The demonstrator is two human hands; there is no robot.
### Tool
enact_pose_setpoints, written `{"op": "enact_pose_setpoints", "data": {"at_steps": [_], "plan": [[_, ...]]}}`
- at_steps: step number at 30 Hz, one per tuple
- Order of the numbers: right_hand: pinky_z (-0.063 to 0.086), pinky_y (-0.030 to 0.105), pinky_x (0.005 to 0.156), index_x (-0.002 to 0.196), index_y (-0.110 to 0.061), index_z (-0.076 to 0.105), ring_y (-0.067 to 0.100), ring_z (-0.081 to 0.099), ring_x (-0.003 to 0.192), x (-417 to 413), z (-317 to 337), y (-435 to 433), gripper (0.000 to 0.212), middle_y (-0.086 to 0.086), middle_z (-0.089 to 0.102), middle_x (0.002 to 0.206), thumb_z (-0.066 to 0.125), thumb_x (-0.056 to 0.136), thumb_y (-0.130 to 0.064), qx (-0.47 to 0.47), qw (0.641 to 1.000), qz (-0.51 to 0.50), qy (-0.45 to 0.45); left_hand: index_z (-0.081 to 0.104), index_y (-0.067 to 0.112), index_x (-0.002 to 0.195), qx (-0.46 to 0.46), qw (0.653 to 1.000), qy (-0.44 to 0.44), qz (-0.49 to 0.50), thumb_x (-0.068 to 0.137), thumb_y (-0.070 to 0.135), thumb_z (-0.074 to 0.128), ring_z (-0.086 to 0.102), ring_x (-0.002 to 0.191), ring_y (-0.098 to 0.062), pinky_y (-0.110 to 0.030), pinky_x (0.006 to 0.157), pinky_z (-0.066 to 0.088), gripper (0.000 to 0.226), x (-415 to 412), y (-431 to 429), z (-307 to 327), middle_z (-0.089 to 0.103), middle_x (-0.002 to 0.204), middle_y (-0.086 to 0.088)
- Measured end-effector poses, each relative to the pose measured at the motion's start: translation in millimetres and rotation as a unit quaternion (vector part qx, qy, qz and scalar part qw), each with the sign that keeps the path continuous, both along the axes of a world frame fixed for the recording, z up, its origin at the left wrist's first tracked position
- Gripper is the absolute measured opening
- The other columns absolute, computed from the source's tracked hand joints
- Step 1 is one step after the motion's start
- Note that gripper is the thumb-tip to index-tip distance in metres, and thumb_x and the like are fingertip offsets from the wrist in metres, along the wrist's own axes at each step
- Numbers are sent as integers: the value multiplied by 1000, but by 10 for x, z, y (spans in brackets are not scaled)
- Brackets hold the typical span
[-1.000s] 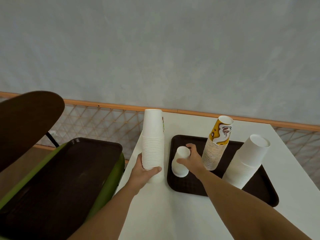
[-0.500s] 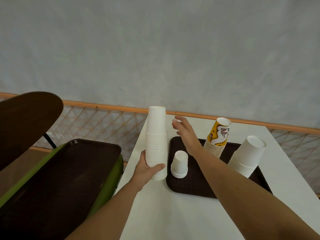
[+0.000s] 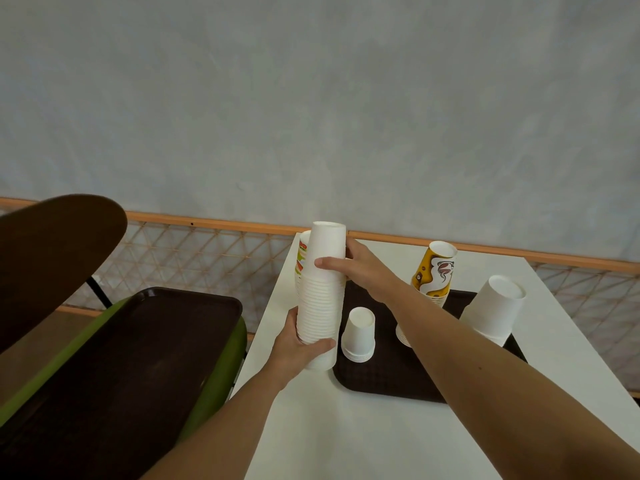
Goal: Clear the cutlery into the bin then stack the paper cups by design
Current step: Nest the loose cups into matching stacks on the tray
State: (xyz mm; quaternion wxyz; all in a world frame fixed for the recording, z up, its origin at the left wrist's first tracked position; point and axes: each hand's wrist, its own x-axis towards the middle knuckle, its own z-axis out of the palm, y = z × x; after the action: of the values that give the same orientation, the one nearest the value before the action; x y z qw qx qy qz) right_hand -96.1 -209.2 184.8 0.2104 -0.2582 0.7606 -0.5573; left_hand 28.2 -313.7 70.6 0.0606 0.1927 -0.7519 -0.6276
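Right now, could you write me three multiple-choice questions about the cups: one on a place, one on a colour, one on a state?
1. Where does the small stack stand?
A) on the tray
B) on the bin
C) in a hand

2. The printed stack on the tray is mostly:
A) blue
B) yellow
C) black

3. The tall stack is gripped by:
A) one hand
B) no hand
C) both hands

Key:
1 A: it stands upside down on the brown tray.
2 B: its top cup is yellow with a swirl print.
3 C: the left hand grips its base and the right hand grips its upper part.
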Motion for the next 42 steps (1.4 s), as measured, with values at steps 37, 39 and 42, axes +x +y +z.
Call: {"op": "enact_pose_setpoints", "data": {"at_steps": [37, 39, 42], "plan": [[46, 29, 79, 136, -16, 35, 17, 48, 104, -149, -245, 408, 68, 7, 50, 127, 72, 80, -30, -7, 977, -215, 10, 33, 31, 128, 24, 999, -24, 28, 71, 19, 80, 52, 104, -14, -25, 79, 44, 75, 176, -63, -171, 53, 110, 11], [45, 30, 81, 136, -15, 33, 16, 47, 104, -134, -379, 435, 69, 8, 49, 129, 71, 80, -30, 19, 979, -204, 15, 33, 31, 127, 21, 999, -21, 30, 71, 18, 80, 52, 103, -13, -23, 78, 44, 74, 165, -63, -148, 53, 108, 14], [45, 29, 81, 137, -15, 31, 15, 45, 104, -131, -528, 452, 70, 7, 48, 129, 72, 81, -27, 50, 982, -180, 21, 32, 32, 128, 19, 999, -19, 34, 70, 20, 81, 51, 106, -14, -25, 81, 43, 77, 151, -77, -120, 52, 110, 13]]}}
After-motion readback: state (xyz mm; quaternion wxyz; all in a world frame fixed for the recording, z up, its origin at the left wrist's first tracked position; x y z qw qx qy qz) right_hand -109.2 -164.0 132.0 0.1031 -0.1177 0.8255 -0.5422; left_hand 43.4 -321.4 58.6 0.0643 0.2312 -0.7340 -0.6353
